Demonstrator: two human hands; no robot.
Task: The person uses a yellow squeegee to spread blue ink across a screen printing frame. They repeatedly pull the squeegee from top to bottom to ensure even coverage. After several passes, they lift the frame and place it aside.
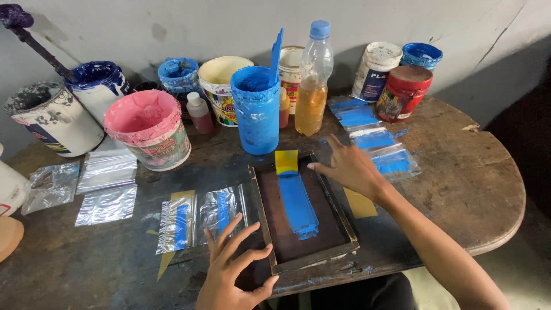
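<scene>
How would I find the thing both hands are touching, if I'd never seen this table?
Start at the round, dark wooden table and look at its near edge, below the paint tubs. There lies a flat, rectangular wooden-framed printing screen, with the left hand and right hand on its sides. Only it has a blue paint stripe down its brown middle.

Left hand [232, 270]: wrist cut off by the bottom picture edge; palm covers the near left corner of the wooden screen frame [304, 213]. Right arm runs out at the bottom right corner. White container [10, 186] and tan object [8, 235] at the table's left edge: each only partly in frame. Purple stirring stick [34, 40]: top clipped. Yellow card [360, 202]: partly under the right hand [347, 167].
</scene>
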